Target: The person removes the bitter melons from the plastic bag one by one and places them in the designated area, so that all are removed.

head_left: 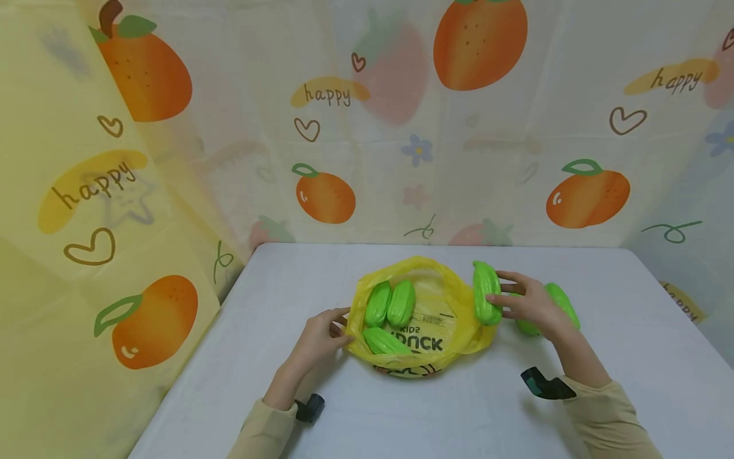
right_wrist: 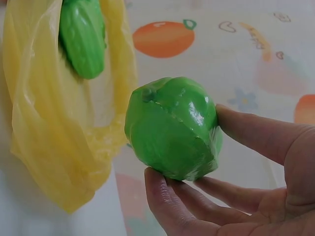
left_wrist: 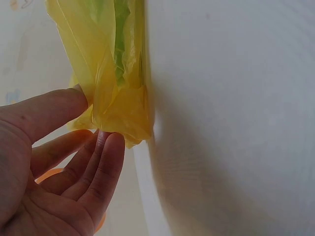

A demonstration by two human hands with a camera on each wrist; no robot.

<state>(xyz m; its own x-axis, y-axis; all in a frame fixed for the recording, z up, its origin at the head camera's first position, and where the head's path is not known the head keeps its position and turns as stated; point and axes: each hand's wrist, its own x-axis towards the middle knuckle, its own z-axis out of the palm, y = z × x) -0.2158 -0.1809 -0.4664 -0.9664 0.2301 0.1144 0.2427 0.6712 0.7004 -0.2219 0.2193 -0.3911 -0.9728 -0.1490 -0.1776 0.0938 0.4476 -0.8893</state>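
A yellow plastic bag lies on the table with its mouth spread wide. Several bumpy green toy cucumbers rest inside it, two side by side and one lower at the front. At the bag's left edge, my left hand holds the thin plastic between thumb and fingers; the left wrist view shows the gathered yellow film at the fingertips. My right hand grips another toy cucumber upright by its sides, over the bag's right rim. In the right wrist view this cucumber appears end-on between thumb and fingers.
More green toy cucumbers lie on the white table behind and beside my right hand, partly covered by it. A fruit-printed curtain stands along the back and left of the table. Dark cameras sit at both wrists.
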